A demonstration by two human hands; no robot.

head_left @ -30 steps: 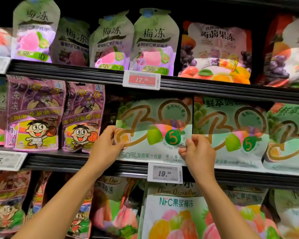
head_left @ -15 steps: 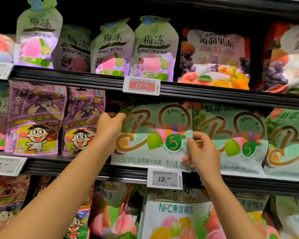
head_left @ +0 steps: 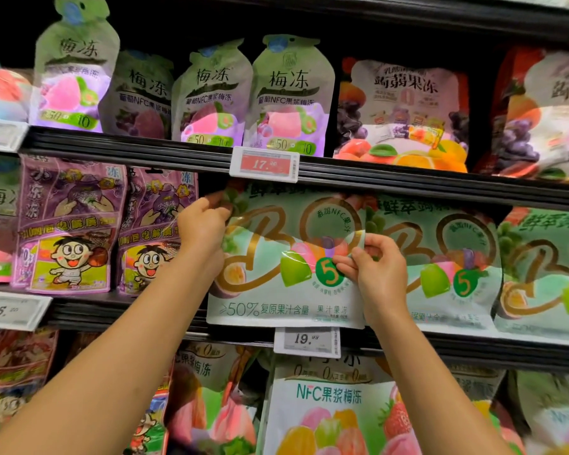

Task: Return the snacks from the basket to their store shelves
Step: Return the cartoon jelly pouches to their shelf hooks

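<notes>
Pale-green glossy film bag (head_left: 286,257), flat and wide, gold lettering, fruit print. Location: middle shelf (head_left: 408,343), upright at the front beside a matching bag (head_left: 440,257). Left hand (head_left: 201,231) pinches its upper left corner; right hand (head_left: 375,274) pinches its right edge, likely squaring it into the row. Price tag (head_left: 306,339) below.

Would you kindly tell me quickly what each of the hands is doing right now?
Left hand: grips the upper left edge of the green jelly bag.
Right hand: pinches the same bag near its right edge.
</notes>
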